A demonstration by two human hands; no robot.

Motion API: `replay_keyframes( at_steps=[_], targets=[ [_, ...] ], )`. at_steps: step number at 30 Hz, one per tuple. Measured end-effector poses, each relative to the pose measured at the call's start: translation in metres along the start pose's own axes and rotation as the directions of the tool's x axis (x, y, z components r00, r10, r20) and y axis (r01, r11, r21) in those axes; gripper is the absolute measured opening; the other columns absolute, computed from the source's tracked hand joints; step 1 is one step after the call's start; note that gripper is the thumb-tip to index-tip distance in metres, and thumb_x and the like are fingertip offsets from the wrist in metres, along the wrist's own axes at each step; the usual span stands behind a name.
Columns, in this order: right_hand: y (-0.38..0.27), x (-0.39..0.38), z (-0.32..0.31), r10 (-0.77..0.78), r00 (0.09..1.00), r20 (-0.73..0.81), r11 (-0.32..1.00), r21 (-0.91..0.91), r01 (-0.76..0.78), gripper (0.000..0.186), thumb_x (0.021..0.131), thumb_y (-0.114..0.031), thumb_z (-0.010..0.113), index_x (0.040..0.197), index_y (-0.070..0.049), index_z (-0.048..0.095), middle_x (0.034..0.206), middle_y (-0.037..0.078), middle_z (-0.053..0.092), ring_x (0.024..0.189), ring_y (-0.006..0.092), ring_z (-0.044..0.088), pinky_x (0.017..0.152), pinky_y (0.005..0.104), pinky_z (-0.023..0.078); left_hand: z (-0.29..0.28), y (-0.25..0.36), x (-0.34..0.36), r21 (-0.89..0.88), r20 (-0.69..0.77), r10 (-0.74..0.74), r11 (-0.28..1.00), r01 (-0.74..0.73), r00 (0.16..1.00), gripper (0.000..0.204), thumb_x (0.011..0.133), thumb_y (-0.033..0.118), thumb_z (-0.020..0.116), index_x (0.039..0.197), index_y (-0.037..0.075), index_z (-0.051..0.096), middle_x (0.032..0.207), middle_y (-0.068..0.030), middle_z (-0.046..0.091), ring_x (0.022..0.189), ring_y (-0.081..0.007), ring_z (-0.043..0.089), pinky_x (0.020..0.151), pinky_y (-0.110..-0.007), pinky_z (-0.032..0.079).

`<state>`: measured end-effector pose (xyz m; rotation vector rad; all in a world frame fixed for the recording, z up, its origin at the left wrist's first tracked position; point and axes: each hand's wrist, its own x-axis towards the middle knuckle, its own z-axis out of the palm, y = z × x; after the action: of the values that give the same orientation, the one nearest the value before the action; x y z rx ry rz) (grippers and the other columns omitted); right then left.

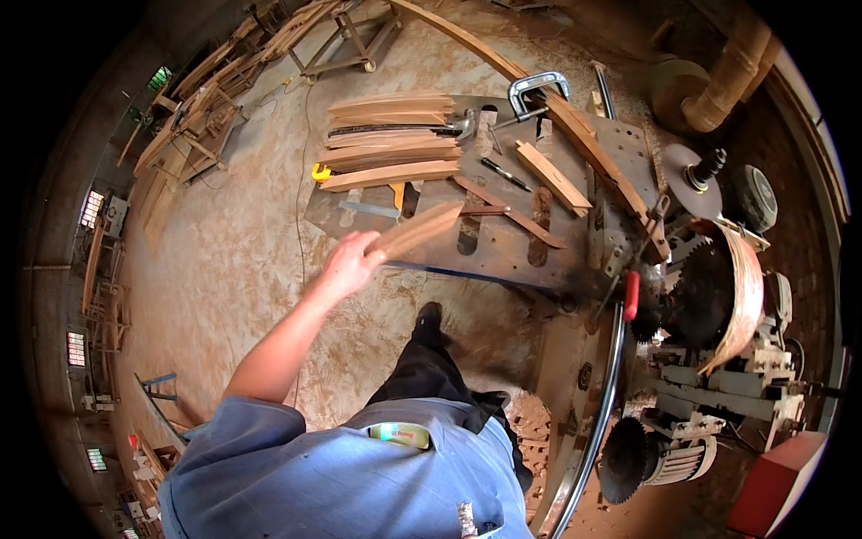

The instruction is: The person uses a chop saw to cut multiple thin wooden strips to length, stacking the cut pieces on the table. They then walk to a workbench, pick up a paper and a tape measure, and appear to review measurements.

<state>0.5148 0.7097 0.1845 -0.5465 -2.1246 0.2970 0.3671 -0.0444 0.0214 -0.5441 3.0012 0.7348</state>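
My left hand (353, 262) is closed on one end of a short wooden piece (422, 225), held tilted up to the right over the near edge of a metal machine table (476, 265). Behind it lie stacked curved wood pieces (391, 153), with a yellow tape measure (321, 172) at their left end. To their right are a black pen-like tool (505, 173), a short board (550, 177) and thin strips (521, 222). A long curved beam (588, 153) lies diagonally under a C-clamp (537, 90). My right hand does not show.
At right stand circular saw blades (700, 292), a motor (673, 463), a red box (777, 485) and a red-handled lever (631, 295). A steel rail (606, 395) runs along my right side. Wheeled racks (346, 49) and stacked timber (189, 117) stand at the back left; ductwork (723, 90) rises back right.
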Motion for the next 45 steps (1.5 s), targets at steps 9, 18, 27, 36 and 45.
replay_keyframes(
  at_steps=[9,18,27,36,45],
  targets=[
    [-0.305,-0.207,0.189,0.275,0.597,0.754,0.796,0.170,-0.581,0.015,0.091,-0.007,0.054,0.094,0.004,0.064,0.076,0.003,0.059,0.067,0.0082,0.054,0.060,0.0225,0.044,-0.010,-0.098,0.184,0.214,-0.141,0.431,0.892,-0.398,0.891,0.038,0.079,0.017,0.071,0.114,0.005,0.062,0.103,-0.0108,0.059,0.099,-0.0307,0.055,0.086,-0.040,0.046],
    [-0.554,-0.343,0.313,-0.261,-0.004,0.965,0.787,0.210,-0.580,0.018,0.090,-0.013,0.061,0.098,0.003,0.065,0.079,0.011,0.067,0.070,0.0134,0.063,0.066,0.0276,0.051,-0.001,-0.131,0.229,0.298,-0.125,0.604,0.779,-0.551,0.787,0.076,0.066,0.026,0.082,0.130,0.004,0.049,0.124,-0.0152,0.049,0.115,-0.0337,0.046,0.097,-0.046,0.040],
    [-0.652,-0.380,0.397,-0.395,-0.124,0.910,0.728,0.228,-0.646,0.026,0.090,-0.019,0.061,0.103,0.003,0.064,0.086,0.015,0.069,0.079,0.0193,0.065,0.074,0.0310,0.051,-0.027,-0.138,0.284,0.317,0.275,0.427,0.806,-0.500,0.862,0.100,0.062,0.027,0.084,0.144,0.005,0.031,0.128,-0.0209,0.046,0.118,-0.0357,0.047,0.102,-0.046,0.036],
    [-0.596,-0.390,0.402,-0.220,-0.057,0.974,0.725,0.124,-0.678,0.025,0.091,-0.019,0.062,0.103,0.003,0.064,0.086,0.013,0.069,0.076,0.0148,0.062,0.070,0.0293,0.050,-0.013,-0.134,0.297,0.339,0.325,0.439,0.773,-0.536,0.838,0.077,0.065,0.018,0.082,0.130,0.003,0.043,0.109,-0.0180,0.057,0.106,-0.0328,0.056,0.089,-0.042,0.045],
    [-0.548,-0.295,0.435,-0.484,0.455,0.748,0.861,0.501,0.093,0.027,0.077,-0.008,0.069,0.103,-0.007,0.064,0.102,0.012,0.062,0.095,0.0311,0.059,0.081,0.0377,0.050,-0.053,-0.123,0.256,0.275,0.275,0.453,0.808,-0.521,0.848,0.066,0.064,0.014,0.077,0.123,0.005,0.049,0.104,-0.0141,0.059,0.101,-0.0293,0.057,0.086,-0.041,0.045]
  ],
)
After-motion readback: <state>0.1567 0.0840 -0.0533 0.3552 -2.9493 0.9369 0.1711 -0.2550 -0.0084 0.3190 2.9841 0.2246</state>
